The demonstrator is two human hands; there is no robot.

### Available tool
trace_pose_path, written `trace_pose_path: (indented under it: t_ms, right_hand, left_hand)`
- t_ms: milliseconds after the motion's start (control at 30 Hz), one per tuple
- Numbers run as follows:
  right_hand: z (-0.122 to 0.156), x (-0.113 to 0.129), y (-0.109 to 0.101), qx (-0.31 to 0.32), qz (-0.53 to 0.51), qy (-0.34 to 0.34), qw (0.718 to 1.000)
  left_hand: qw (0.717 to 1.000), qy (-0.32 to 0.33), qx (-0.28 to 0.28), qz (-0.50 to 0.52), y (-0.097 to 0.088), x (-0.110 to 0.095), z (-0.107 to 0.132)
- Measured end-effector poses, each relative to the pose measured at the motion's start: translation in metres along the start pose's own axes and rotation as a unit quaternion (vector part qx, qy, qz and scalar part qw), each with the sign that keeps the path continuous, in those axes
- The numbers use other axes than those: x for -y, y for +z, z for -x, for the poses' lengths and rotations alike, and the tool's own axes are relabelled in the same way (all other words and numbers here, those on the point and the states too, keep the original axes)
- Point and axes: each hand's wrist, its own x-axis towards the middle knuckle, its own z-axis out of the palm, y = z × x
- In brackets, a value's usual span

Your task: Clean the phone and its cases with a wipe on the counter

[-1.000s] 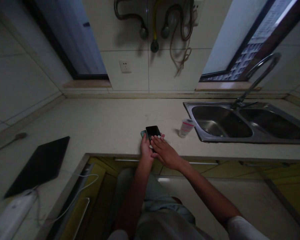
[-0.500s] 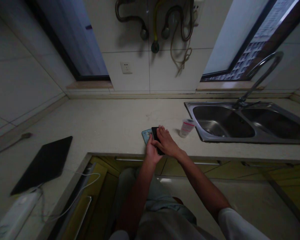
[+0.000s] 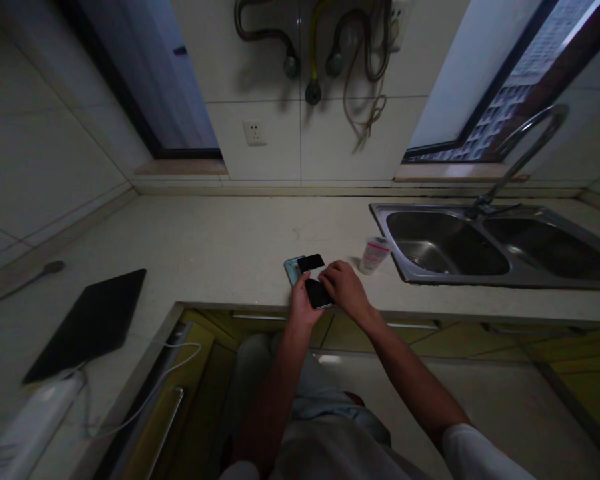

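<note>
My left hand (image 3: 304,300) is wrapped round the lower left side of a black smartphone (image 3: 319,294), its thumb along the edge. A white band crosses the middle of the phone; whether it is a reflection, a lit screen or a thin sheet I cannot tell. My right hand (image 3: 347,287) is at the phone's right edge with its fingers curled together in a pinch, and what is between them is hidden. Under the phone's left side shows a light blue phone or phone case (image 3: 292,271), partly covered. A clear plastic cup (image 3: 373,257) with pink print stands just right of my right hand.
A double steel sink (image 3: 450,280) with a tall faucet (image 3: 527,147) is set into the pale counter (image 3: 220,253) on the right. On the left lie a flat black panel (image 3: 93,320), a white power strip (image 3: 43,420) and a white cable (image 3: 155,400). Pipes hang from the wall.
My right hand has gone from lying flat over the phone's screen to a curled pinch at its right edge. A white band now shows across the phone.
</note>
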Motion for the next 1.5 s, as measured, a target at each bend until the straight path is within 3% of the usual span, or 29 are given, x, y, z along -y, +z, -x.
trace_pose_path:
  t_ms: [100, 200, 367, 533, 733, 1000, 1133, 1233, 1400, 1500]
  right_hand:
    - [0.001, -0.003, -0.002, 0.025, 0.029, 0.010, 0.999]
    - [-0.004, -0.009, -0.003, -0.027, 0.059, 0.024, 0.998]
    - [-0.021, -0.018, -0.001, -0.101, 0.024, 0.056, 0.993]
    - [-0.036, -0.012, -0.001, -0.072, -0.013, 0.013, 0.997]
    - [-0.038, 0.001, 0.003, 0.000, -0.017, -0.052, 0.998]
    - [-0.019, 0.006, 0.005, 0.104, 0.014, -0.112, 0.988]
    - [0.001, 0.008, 0.000, 0.139, 0.009, -0.157, 0.978]
    - [0.016, 0.007, -0.005, 0.132, -0.003, -0.182, 0.975]
    - [0.034, 0.002, -0.012, 0.090, -0.036, -0.232, 0.968]
    - [0.042, -0.005, -0.014, 0.062, -0.052, -0.269, 0.960]
  left_hand:
    - [1.000, -0.002, -0.006, -0.010, -0.004, 0.001, -0.004]
    - [0.999, -0.015, 0.000, -0.031, -0.005, 0.003, -0.003]
    - [0.995, -0.047, 0.073, -0.050, 0.000, 0.012, 0.004]
    - [0.992, -0.069, 0.092, -0.061, 0.005, 0.022, 0.007]
    - [0.994, -0.050, 0.081, -0.046, 0.010, 0.017, 0.006]
    - [1.000, 0.003, 0.030, 0.003, 0.004, 0.011, 0.004]
    - [1.000, -0.021, 0.012, 0.015, -0.004, 0.007, 0.000]
    - [0.999, -0.030, 0.036, 0.017, -0.008, 0.001, -0.003]
    - [0.996, 0.053, 0.062, 0.034, -0.012, -0.004, -0.007]
    - [0.996, 0.054, 0.059, 0.033, -0.010, -0.006, -0.005]
